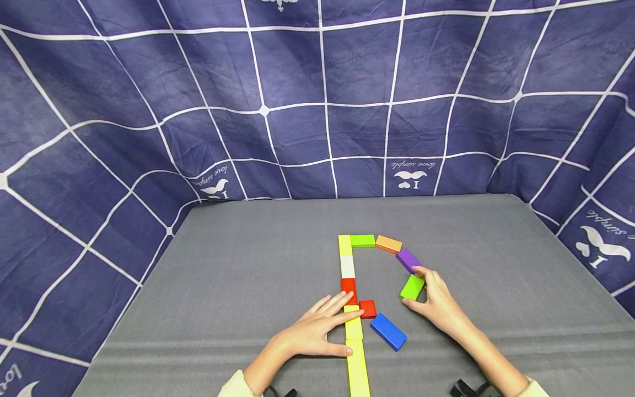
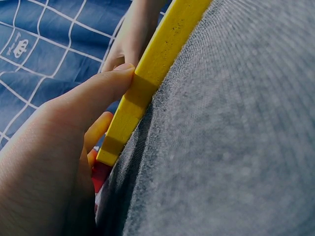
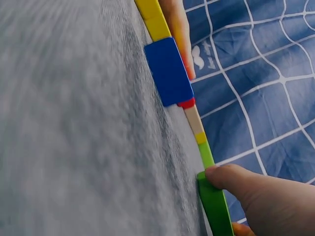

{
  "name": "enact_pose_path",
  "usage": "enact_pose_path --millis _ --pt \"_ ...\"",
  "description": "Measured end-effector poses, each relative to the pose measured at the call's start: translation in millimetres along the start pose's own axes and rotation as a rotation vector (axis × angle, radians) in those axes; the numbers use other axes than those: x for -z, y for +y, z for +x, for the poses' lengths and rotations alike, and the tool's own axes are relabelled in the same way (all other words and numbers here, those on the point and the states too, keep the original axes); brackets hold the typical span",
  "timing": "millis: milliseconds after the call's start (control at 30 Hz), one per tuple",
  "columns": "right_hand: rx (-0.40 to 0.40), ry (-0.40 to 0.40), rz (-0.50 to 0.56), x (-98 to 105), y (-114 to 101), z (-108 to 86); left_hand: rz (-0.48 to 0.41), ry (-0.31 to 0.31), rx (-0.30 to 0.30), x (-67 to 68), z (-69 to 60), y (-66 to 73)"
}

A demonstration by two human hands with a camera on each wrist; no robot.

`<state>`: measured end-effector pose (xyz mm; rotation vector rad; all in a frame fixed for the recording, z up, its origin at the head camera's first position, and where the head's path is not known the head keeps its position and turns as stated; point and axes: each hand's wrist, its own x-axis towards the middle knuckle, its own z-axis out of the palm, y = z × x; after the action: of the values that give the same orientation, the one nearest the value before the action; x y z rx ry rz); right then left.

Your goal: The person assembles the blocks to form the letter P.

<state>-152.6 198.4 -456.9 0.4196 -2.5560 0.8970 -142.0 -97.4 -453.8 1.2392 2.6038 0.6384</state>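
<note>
My left hand rests over the column of blocks with its fingers spread. Its fingertips lie on the red block and across the yellow block, one reaching the small red block. The left thumb touches a long yellow block in the left wrist view. My right hand pinches a green block between thumb and fingers, just below the purple block. In the right wrist view the thumb presses that green block's near end. A blue block lies slanted between the hands.
Above the left hand, a white block and a yellow block continue the column. From its top, another green block and an orange block curve toward the purple one. A blue checked cloth hangs behind the grey table.
</note>
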Motion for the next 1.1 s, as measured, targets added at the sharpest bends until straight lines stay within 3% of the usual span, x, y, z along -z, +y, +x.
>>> enact_pose_path --millis 133,300,500,633,733,933,1100 --pt "-0.050 0.024 -0.021 -3 -3 -0.3 -0.002 0.002 -0.004 0.1 -0.3 0.7" --pt "-0.117 -0.007 -0.029 -6 -6 -0.4 -0.011 -0.003 -0.003 -0.2 -0.4 0.7" --pt "-0.144 -0.013 -0.037 -4 -14 -3.1 -0.007 -0.007 0.001 -1.2 -0.5 0.3" --pt "-0.139 -0.026 -0.087 1 -33 -9.3 -0.014 -0.015 0.007 -1.4 -0.7 1.1" --pt "-0.129 -0.098 -0.126 3 -53 -17.6 -0.015 -0.016 0.010 -1.6 -0.3 1.6" --pt "-0.099 -0.348 -0.223 4 -81 -38.1 -0.005 -0.005 0.001 -1.4 0.4 0.6" --pt "-0.016 -0.380 -0.293 8 -79 -39.6 -0.012 -0.008 0.005 -0.8 0.3 -0.4"
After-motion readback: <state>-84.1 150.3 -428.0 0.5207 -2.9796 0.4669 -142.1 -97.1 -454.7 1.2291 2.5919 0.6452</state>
